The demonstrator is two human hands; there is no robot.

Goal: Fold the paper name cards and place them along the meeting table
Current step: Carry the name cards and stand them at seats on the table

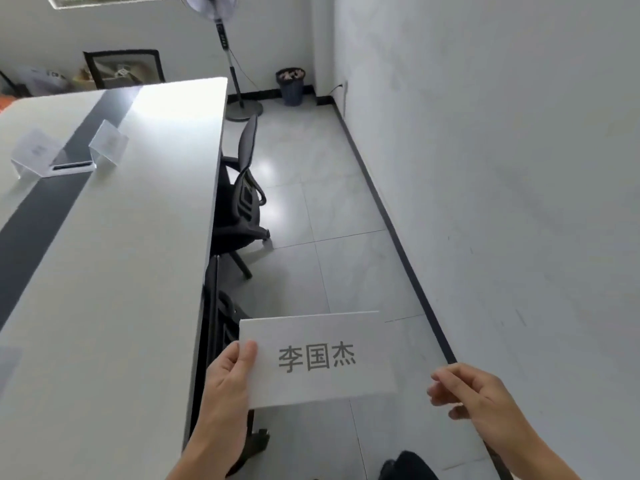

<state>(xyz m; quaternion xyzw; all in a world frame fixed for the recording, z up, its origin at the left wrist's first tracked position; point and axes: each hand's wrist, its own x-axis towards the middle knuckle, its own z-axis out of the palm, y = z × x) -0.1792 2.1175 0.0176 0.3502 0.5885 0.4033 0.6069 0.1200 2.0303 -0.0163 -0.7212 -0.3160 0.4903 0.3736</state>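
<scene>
we are pinching the name card [317,358] in our left hand [227,382], right hand [478,396] hovering relaxed and empty, best steadying its free edge.

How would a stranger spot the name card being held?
Start at the long white table. Just off its near right edge, the left hand pinches a white card. Unlike the clear stands on the table, it bears three grey characters.

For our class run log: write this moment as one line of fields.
left hand: pinches name card | right hand: open, off card | meeting table: two acrylic stands
</scene>
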